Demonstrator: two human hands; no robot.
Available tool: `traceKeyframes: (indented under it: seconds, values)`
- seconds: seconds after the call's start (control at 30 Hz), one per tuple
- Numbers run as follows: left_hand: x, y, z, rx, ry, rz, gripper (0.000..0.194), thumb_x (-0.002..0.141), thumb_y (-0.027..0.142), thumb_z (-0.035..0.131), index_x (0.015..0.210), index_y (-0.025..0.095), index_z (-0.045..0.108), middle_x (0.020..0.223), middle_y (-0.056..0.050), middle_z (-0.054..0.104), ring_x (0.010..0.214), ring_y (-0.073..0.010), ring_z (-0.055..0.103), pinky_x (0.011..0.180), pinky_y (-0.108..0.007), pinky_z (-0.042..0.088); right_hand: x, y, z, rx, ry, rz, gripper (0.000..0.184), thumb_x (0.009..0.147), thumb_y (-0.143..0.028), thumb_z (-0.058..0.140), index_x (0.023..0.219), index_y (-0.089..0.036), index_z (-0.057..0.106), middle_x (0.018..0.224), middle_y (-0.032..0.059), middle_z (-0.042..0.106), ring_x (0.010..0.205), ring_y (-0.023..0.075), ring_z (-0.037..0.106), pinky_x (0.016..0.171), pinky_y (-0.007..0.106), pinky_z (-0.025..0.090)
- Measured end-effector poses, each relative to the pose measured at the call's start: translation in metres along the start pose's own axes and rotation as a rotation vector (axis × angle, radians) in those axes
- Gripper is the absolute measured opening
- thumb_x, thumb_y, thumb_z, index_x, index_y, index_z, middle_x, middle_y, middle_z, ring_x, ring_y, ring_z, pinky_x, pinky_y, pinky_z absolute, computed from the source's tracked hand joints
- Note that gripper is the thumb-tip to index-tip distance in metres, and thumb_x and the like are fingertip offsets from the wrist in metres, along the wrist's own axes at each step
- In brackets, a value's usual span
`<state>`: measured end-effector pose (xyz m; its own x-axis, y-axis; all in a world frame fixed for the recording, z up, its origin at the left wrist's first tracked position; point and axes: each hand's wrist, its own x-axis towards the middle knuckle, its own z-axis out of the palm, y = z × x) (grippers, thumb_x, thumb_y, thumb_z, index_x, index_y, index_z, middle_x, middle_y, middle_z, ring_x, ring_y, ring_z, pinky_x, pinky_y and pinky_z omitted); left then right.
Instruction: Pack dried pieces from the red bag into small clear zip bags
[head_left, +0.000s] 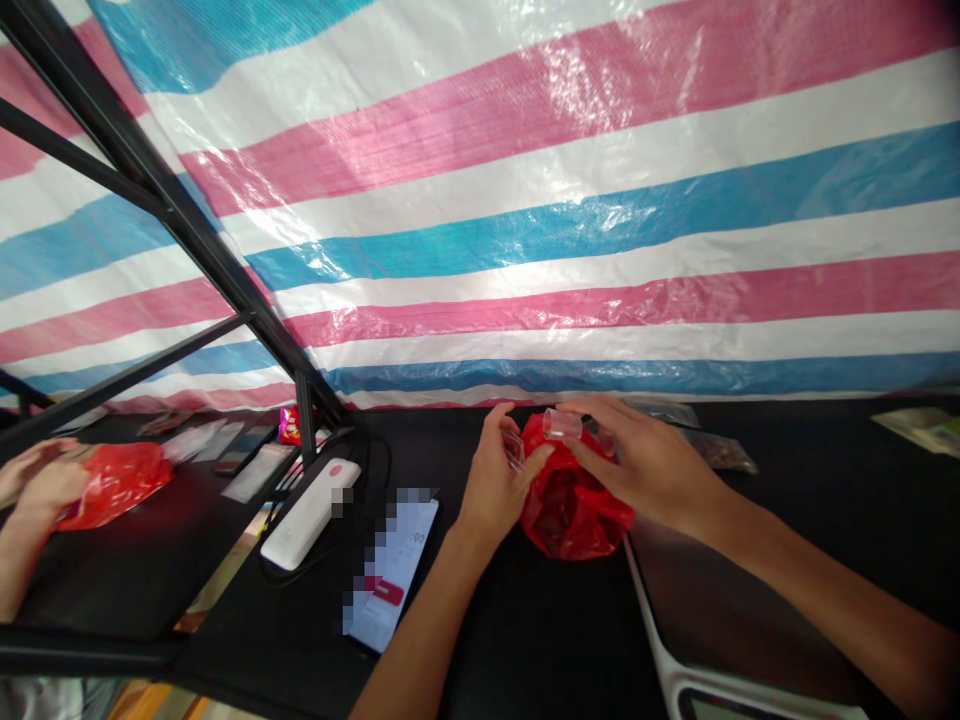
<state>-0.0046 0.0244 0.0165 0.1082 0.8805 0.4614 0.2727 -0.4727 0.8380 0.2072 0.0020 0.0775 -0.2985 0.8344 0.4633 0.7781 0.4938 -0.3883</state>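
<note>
A crumpled red plastic bag sits on the black table with its mouth open towards me. My right hand is above its far right side, thumb and fingers closed around a small clear plastic cylinder. On the bag's left side, my left hand curls round a clear plastic piece, whose exact kind I cannot make out. The left thumb reaches over the bag's rim. Something dark shows inside the bag, too dim to name.
A digital scale lies under my right forearm. Left are a lit phone, a white device and a black cable. Clear packets lie behind. Across a black metal frame, a co-worker's hands hold another red bag.
</note>
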Motion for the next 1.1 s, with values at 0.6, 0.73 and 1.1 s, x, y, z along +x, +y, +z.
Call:
traceKeyframes:
  seconds: [0.6,0.73,1.1]
  values:
    - [-0.012,0.021,0.009,-0.156,0.164,0.186,0.04,0.106,0.042,0.056,0.139,0.028,0.039,0.103,-0.001,0.048,0.089,-0.0152,0.052,0.085,-0.031,0.047,-0.002,-0.008,-0.003,0.108,-0.201,-0.197,0.034,0.105,-0.031,0.054,0.138,-0.029,0.059,0.137,0.0088,0.066,0.118,0.0276,0.068,0.102,0.044,0.052]
    - [-0.021,0.025,0.011,-0.153,0.011,0.262,0.059,0.102,0.058,0.053,0.147,0.027,0.031,0.119,-0.008,0.043,0.104,-0.0216,0.05,0.095,-0.038,0.047,-0.005,-0.018,-0.003,0.279,-0.234,-0.213,0.044,0.099,-0.037,0.066,0.141,-0.029,0.055,0.135,0.0084,0.068,0.116,0.0256,0.067,0.099,0.037,0.052]
    - [-0.018,0.02,0.018,-0.156,0.129,0.118,0.036,0.112,0.041,0.026,0.142,0.025,0.038,0.127,-0.012,0.054,0.113,-0.0237,0.059,0.1,-0.044,0.051,0.002,0.0,-0.014,0.65,-0.338,0.052,0.038,0.1,-0.05,0.063,0.125,-0.023,0.071,0.111,0.0076,0.078,0.098,0.0256,0.073,0.089,0.038,0.059]
